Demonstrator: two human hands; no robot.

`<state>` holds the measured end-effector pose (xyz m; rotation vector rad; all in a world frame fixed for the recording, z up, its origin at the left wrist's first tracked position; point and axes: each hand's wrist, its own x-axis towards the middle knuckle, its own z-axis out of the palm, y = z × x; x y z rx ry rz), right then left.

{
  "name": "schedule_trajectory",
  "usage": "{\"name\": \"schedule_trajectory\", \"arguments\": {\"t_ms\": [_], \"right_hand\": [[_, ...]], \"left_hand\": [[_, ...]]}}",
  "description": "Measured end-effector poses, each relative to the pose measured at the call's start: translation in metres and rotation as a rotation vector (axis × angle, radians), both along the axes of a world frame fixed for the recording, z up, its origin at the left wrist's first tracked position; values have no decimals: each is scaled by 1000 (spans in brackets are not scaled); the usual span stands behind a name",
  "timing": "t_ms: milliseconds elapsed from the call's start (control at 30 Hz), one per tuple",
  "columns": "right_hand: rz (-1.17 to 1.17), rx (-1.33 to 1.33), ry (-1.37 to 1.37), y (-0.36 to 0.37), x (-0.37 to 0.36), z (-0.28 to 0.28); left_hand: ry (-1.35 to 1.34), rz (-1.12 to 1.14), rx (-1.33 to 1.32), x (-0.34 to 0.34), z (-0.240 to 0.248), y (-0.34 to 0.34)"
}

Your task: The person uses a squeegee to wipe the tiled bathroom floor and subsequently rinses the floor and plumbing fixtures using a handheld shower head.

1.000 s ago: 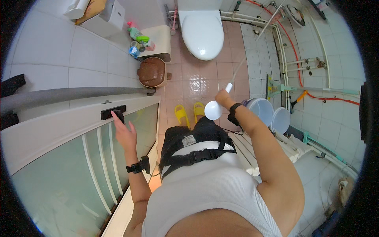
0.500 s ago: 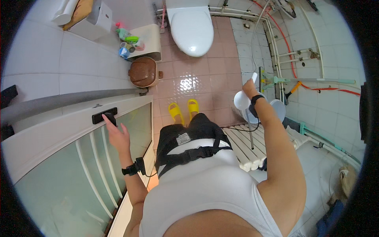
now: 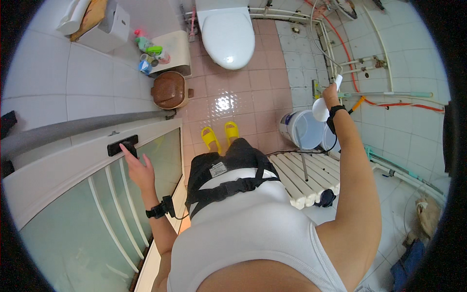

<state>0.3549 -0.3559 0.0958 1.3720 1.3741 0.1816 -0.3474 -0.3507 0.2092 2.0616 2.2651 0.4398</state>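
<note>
In my right hand (image 3: 331, 96) is a white shower head (image 3: 321, 110), its round head hanging below the fist and its hose (image 3: 325, 57) leading up toward the wall pipes. Just left of it stands a white bucket (image 3: 292, 125), with a grey rod (image 3: 302, 158) slanting out of it over the radiator. On the other side, my left hand (image 3: 141, 171) has its fingers extended, the index fingertip at the black handle (image 3: 115, 148) of a white-framed frosted glass door (image 3: 63, 238). No grip round that handle shows.
A white toilet (image 3: 227, 41) stands ahead, with a brown-lidded bin (image 3: 169, 90) and a stand of bottles (image 3: 181, 48) to its left. A white radiator (image 3: 297, 175) lies near my right side. Pipes and a green-white pole (image 3: 389, 94) line the right wall. Pink tiles (image 3: 265, 97) look wet.
My right hand has carried the shower head to the right, off the bucket, whose opening now shows more. My left hand stays at the door handle. The whole view has shifted slightly.
</note>
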Motion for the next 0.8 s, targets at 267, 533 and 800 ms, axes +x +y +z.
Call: {"name": "schedule_trajectory", "arguments": {"t_ms": [267,533,800], "right_hand": [[-435,318,163,-12,-8,35],[-1099,796,886,-20,19,-4],[-2080,1555,1691,-31,2,13]], "left_hand": [[-51,52,-67,-5,-5,-4],[-79,59,-122,-3,-2,-3],[-125,-54,-14,-6,-5,-4]]}}
